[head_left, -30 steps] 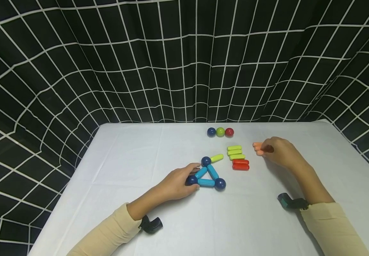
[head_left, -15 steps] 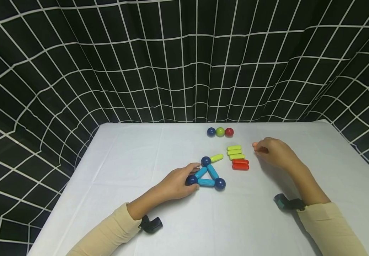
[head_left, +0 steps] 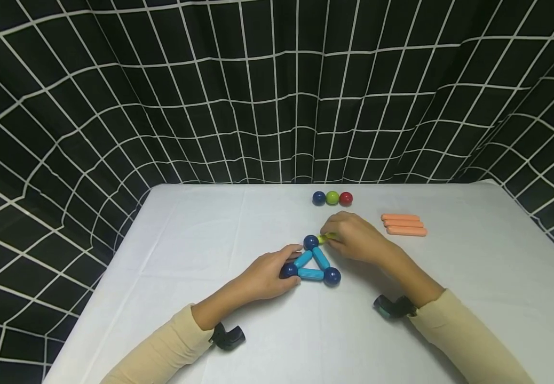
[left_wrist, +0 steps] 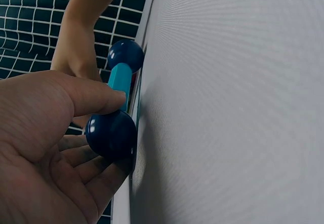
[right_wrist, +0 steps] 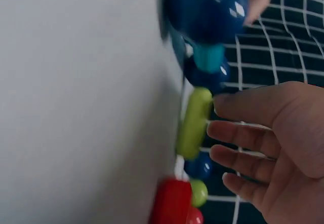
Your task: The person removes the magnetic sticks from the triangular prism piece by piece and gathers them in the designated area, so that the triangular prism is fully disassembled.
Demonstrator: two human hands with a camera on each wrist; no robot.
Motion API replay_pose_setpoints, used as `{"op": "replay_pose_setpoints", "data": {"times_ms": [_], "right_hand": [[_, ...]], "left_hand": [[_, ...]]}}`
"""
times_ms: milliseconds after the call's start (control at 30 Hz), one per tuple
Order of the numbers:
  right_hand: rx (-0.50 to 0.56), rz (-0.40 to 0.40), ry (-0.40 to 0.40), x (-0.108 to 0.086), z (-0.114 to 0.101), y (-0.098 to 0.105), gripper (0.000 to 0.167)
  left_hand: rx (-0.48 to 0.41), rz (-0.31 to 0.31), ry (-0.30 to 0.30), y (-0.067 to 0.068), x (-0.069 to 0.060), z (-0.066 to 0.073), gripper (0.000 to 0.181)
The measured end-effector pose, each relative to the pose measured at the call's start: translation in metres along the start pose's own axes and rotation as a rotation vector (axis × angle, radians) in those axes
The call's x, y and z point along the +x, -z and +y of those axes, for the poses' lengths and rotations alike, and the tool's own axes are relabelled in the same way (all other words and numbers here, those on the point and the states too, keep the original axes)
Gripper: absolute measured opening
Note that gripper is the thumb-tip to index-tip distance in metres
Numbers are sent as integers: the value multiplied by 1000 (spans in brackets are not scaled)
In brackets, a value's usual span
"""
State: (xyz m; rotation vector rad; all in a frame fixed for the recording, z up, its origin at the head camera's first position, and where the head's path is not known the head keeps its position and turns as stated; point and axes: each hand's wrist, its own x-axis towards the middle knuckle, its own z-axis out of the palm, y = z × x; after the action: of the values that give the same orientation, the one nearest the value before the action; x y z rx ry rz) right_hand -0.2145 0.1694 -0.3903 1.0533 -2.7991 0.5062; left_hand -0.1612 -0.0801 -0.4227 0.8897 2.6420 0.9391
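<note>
Cloth-covered table, two bare hands at work. Left hand [head_left: 272, 272] has thumb and fingers clamped on the left ball [head_left: 290, 271] of a blue triangle [head_left: 311, 274]. Right hand [head_left: 356, 239] comes in over a yellow rod [head_left: 322, 239], thumb and fingertips close about it; I cannot tell whether they pinch it or only hover beside it. The rod lies at two o'clock from the top ball [head_left: 311, 242], near end touching or nearly so. Orange rods [head_left: 405, 224] sit near three o'clock of that hand, a red rod [right_wrist: 172, 201] close below it. Risk, as I judge it: a sideways nudge from the right fingers could break the rod from its ball or swivel the triangle, should the left hold prove loose; the low palm could also scatter the red rod. Yellow rod's long axis runs roughly eight to two; the triangle's apex points at twelve.
</note>
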Motion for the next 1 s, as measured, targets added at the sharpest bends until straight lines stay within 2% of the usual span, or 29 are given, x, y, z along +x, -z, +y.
{"op": "replay_pose_setpoints", "data": {"times_ms": [100,267,533,733,1000], "right_hand": [[10,-34,19,9,-4,-8,21],[29,-58,1,15,-4,-15,21],[15,-22,-12,16,0,-17,19],[58,-44,-28,15,-1,-18,25],[-12,-63,-107,14,-1,-13,31]], "left_hand": [[-11,-1,-4,0,0,1,67],[-8,-1,-2,0,0,0,68],[6,2,-9,0,0,-3,68],[-8,-2,-7,0,-1,-2,68],[-17,-3,-7,1,-1,-1,68]]}}
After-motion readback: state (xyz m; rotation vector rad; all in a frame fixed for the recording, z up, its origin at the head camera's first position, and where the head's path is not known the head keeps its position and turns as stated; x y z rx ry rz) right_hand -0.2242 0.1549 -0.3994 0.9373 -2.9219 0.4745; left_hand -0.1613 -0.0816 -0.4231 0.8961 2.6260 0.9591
